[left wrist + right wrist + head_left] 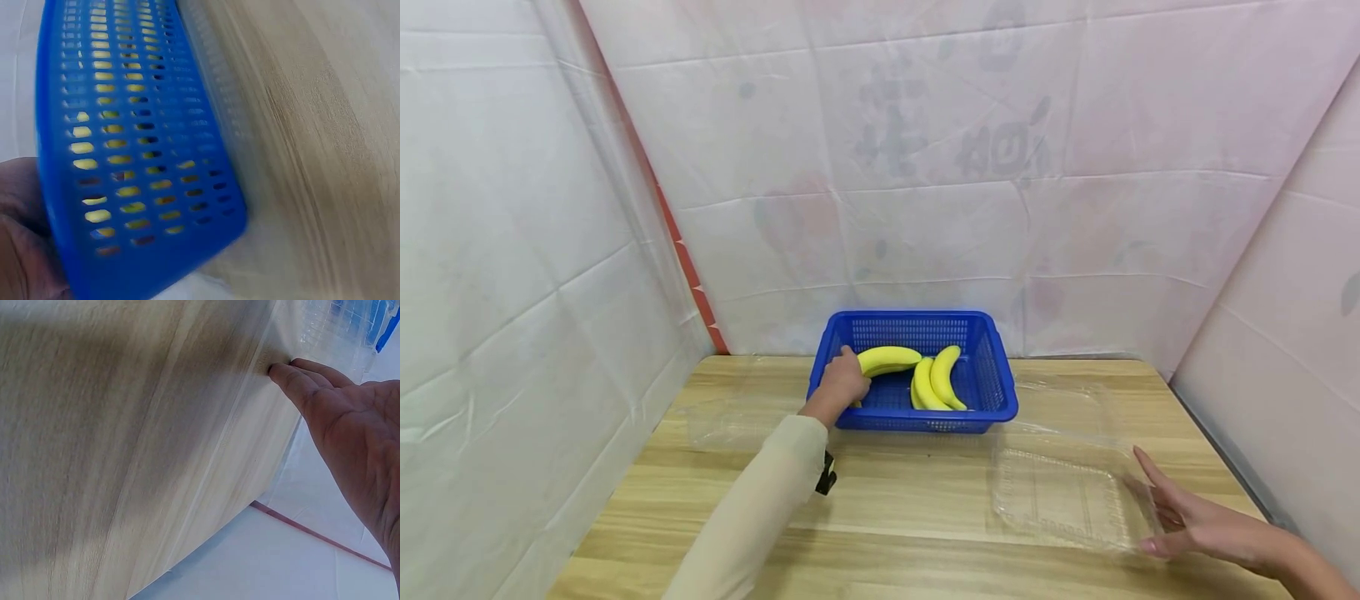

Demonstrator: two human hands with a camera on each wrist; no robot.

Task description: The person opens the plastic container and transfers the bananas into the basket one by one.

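Observation:
Yellow bananas (891, 358) lie in a blue plastic basket (1003, 408) at the back of the table, another bunch (934, 383) to their right. My left hand (844, 379) reaches over the basket's near left rim and grips the left end of the left bananas; its fingertips are hidden. In the left wrist view the hand (25, 231) shows behind the slotted basket wall (144, 187). On the right, a clear plastic box (1060, 496) lies with its lid (1067, 408) folded back. My right hand (1195, 521) touches its right side, fingers extended and thumb spread.
Another clear plastic container (730, 421) lies left of the basket, partly behind the left sleeve. White sheeting (925, 233) rises behind the wooden table (910, 508) and along both sides. The clear lid lies close to the basket's right side.

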